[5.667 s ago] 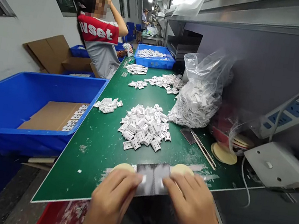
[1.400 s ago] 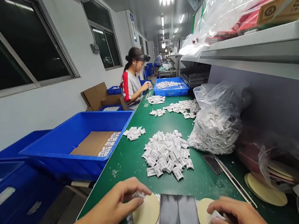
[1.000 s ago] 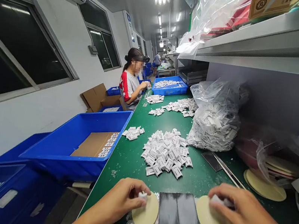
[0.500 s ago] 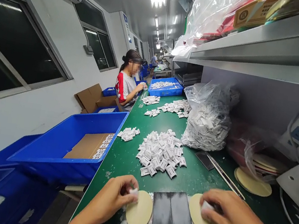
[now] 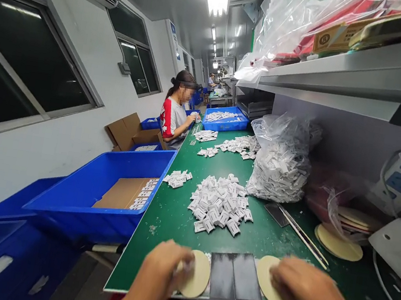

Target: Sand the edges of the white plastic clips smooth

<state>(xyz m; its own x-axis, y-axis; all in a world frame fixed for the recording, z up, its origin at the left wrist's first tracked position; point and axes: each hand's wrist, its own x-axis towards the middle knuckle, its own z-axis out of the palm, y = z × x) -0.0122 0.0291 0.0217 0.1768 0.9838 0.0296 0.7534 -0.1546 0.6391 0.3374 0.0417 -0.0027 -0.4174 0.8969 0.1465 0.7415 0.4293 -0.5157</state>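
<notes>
My left hand [image 5: 168,269], blurred by motion, is closed at the left edge of a round pale-yellow sanding disc [image 5: 199,276]. A little of a pale part shows dimly between its fingers. Bent over the other sanding disc [image 5: 266,279] is my right hand [image 5: 302,288], its fingers pinched together and hiding the white plastic part seen there in the earlier frame. Two dark, scuffed flat plates [image 5: 235,277] lie side by side between the discs at the table's front edge. Beyond them is a heap of small white plastic parts [image 5: 220,204].
A clear bag of white parts [image 5: 279,170] stands at right, near metal tweezers [image 5: 303,237] and more yellow discs [image 5: 340,243]. Left of the green table [image 5: 145,258] is a large blue bin [image 5: 97,225]. A co-worker [image 5: 176,110] sits farther along, by a blue tray [image 5: 225,126].
The whole view has shifted slightly right. My left hand has turned over its disc, its back now more toward me. My right fingers have curled down, covering the white part.
</notes>
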